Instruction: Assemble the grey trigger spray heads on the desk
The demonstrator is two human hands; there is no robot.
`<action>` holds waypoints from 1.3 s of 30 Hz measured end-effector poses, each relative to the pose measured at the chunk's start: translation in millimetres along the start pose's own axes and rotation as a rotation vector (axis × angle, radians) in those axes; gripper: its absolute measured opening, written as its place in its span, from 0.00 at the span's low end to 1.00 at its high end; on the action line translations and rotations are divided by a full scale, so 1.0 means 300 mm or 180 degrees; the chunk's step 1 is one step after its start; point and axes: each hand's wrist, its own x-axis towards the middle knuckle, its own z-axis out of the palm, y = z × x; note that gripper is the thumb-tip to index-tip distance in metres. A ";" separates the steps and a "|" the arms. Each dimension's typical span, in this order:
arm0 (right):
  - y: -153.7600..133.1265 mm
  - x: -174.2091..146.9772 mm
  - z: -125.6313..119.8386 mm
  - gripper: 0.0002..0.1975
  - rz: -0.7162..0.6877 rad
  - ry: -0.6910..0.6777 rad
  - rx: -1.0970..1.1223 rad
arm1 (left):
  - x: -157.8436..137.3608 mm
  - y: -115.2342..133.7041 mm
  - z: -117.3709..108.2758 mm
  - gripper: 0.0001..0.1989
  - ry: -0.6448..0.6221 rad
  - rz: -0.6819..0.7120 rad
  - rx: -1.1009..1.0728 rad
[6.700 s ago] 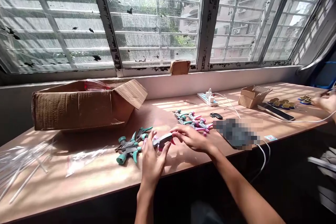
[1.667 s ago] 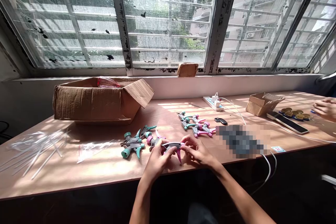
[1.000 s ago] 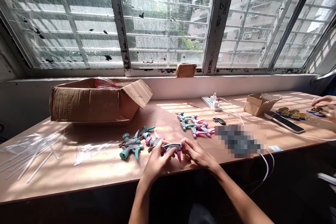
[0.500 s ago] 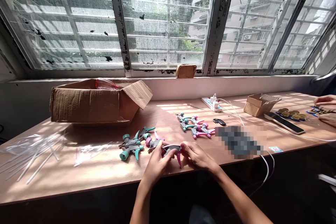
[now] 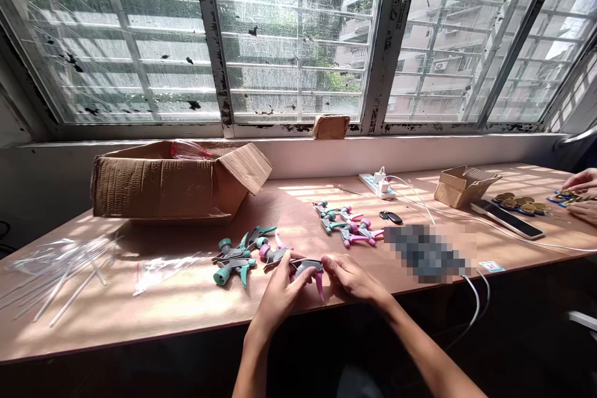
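A grey trigger sprayer head with a pink lever [image 5: 319,285] is held over the table's front edge. My left hand [image 5: 278,291] wraps round its body, thumb on the near side. Fingers of my right hand [image 5: 349,275] are pinched at its right end, hiding that end; whether they grip a separate small part cannot be made out. Just left of my left hand lie several teal sprayer heads [image 5: 232,251] and a pink-collared one [image 5: 274,254]. Beyond my right hand rests a second group of teal and pink sprayer heads [image 5: 346,231].
An open cardboard box [image 5: 153,189] stands at the back left. Clear plastic tubes [image 5: 69,280] and a plastic bag [image 5: 163,272] lie at left. Rightward are a power strip [image 5: 373,185], black key fob [image 5: 390,217], small carton [image 5: 461,189], phone [image 5: 508,220] and another person's hands [image 5: 583,193].
My hands stay almost in place on the sprayer head, and its pink lever sits at a slightly different angle. The other person's hands at far right have shifted a little.
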 end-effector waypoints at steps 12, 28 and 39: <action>-0.034 -0.051 0.088 0.28 -0.0534 0.0854 -0.0868 | -0.015 0.009 -0.021 0.23 -0.0111 -0.0160 -0.0514; -0.037 -0.100 0.080 0.23 -0.1611 0.1663 -0.1288 | -0.068 0.139 0.027 0.13 -0.0529 -0.0284 -0.0631; -0.099 -0.068 0.086 0.27 0.0307 0.0750 0.0734 | -0.052 0.115 0.039 0.12 0.0372 0.0293 0.0257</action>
